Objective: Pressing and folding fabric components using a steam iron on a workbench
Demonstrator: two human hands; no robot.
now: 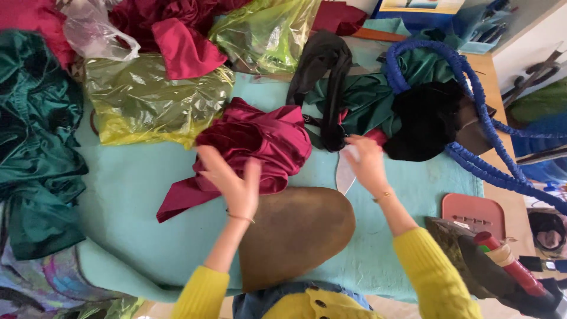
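Left hand: the left hand (233,180) is held over the desk with its fingers (208,158) spread wide, nothing being gripped; the fingertips lie against the edge of the crimson satin cloth (260,142).
Right hand: the right hand (367,165) is seen near the middle of the desk, its fingers (353,142) bent and closed on a pale translucent sheet (344,174) that hangs down from them.
Crimson satin cloth: it is bunched in a heap just above the left hand, with a tail trailing down to the left across the teal felt cover (130,195).
Brown piece: a brown rounded suede-like piece (295,233) is laid flat on the felt between the two forearms, close to the person's body.
Sleeves: both arms are clothed in yellow knitted sleeves (434,272).
Surroundings: a yellow-green plastic bag (147,100) is placed left of the crimson heap, dark green satin (35,147) is piled at the far left, a black cloth strip (331,77) and a blue corded hose (478,118) are found beyond the right hand, and a pink plastic board (472,212) lies at the right edge.
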